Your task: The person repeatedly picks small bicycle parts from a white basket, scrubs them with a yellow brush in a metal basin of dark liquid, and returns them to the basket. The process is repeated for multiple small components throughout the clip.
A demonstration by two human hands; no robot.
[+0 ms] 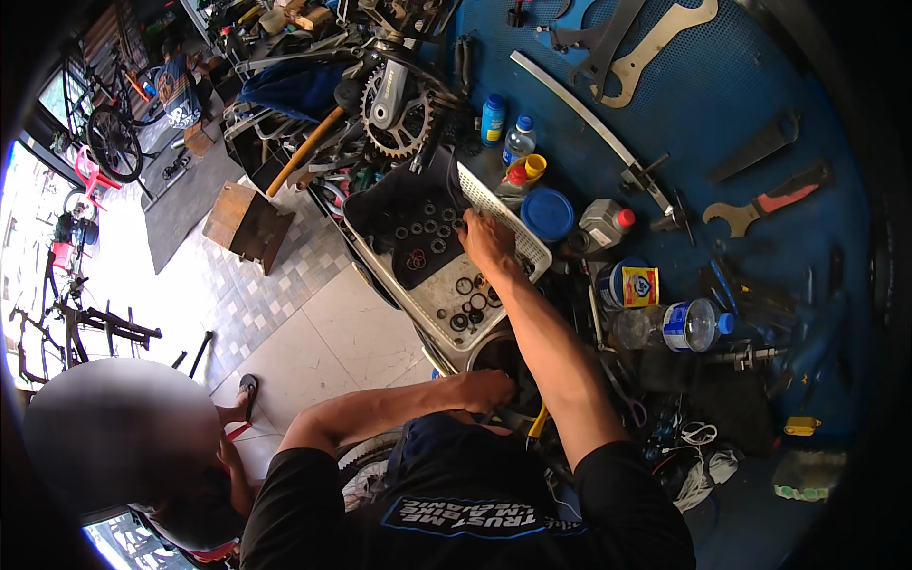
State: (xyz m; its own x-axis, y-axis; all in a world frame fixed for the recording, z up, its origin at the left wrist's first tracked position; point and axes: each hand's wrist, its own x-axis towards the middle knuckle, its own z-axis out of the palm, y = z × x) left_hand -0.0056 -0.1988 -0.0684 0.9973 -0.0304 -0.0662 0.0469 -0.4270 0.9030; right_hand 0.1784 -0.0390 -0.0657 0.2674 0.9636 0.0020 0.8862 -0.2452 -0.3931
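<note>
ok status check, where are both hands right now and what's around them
Right hand reaching into white plastic parts tray, over black rings and washers. Left hand low on dark round part, grip unclear. Cluttered blue workbench around.

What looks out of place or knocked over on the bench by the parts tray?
A clear plastic bottle with a blue cap lies on its side right of the white parts tray, while other bottles stand upright. No spill shows. The right hand reaches into the tray's rings; the left hand rests below it.
</note>
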